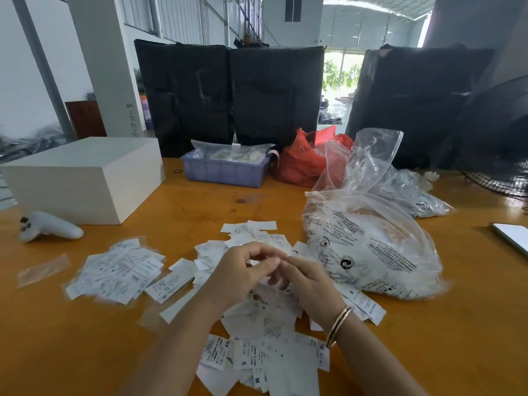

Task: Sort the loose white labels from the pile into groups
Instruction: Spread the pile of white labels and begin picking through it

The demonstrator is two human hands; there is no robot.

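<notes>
At the far left of the orange wooden table (100,338), a white handheld controller (50,225) is laid on its side, with a white rectangular box (83,178) standing just behind it. A small clear plastic sleeve (43,270) lies flat nearer the front edge. Beside it, a spread group of white printed labels (120,271) is seen, apparently set apart from the main heap as one sorted size; the print on most is too blurred to be read.

In the middle, the loose pile of white labels (265,347) is scattered under and around both forearms, some marked XS, S, M and XL. The left hand (243,270) and the right hand (308,281) are brought together above the pile, fingertips meeting. The fingers of both are curled, probably so that a single label can be separated or read, but whether anything is pinched between them cannot be told, since the spot is blurred. A gold bangle (338,324) is worn on the right wrist.

Behind the pile, a blue plastic crate (225,172) filled with bagged items is placed, with a red plastic bag (303,164) next to it. To the right, a large clear printed plastic bag (368,247) bulges just beside the pile and touches its edge, so room for further groups on that side is judged to be limited. A black fan grille (497,155) and the corner of a flat white device (511,235) are seen at the far right.
</notes>
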